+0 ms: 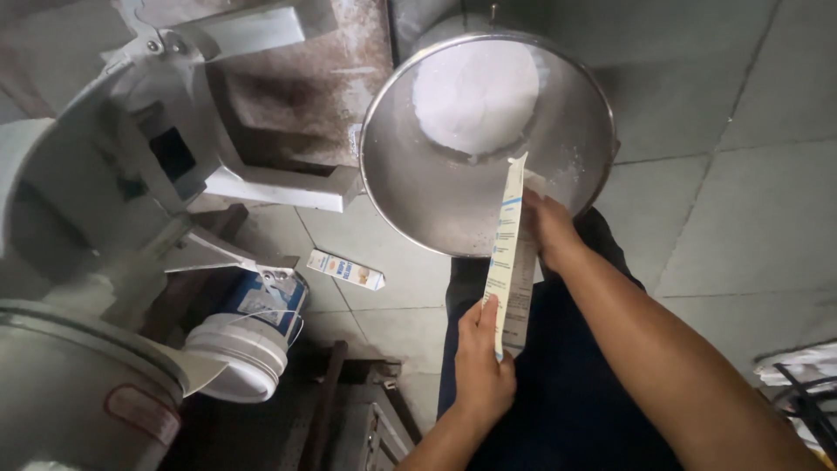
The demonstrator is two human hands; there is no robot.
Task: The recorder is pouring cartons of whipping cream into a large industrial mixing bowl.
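Both forearms are bare, with no sleeves, rings or watch on the left hand [482, 371] or right hand [551, 228]; dark navy trousers [558, 392] cover the legs.

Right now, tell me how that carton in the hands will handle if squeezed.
The carton looks like thin paperboard held edge-on, so it probably flexes easily. Tipped over the steel bowl, it is likely light. The left hand and right hand grip opposite ends, suggesting it is floppy.

Right hand [547, 228] fingers hidden behind carton [507, 253]; perhaps gripping bowl [418, 187] rim, unclear.
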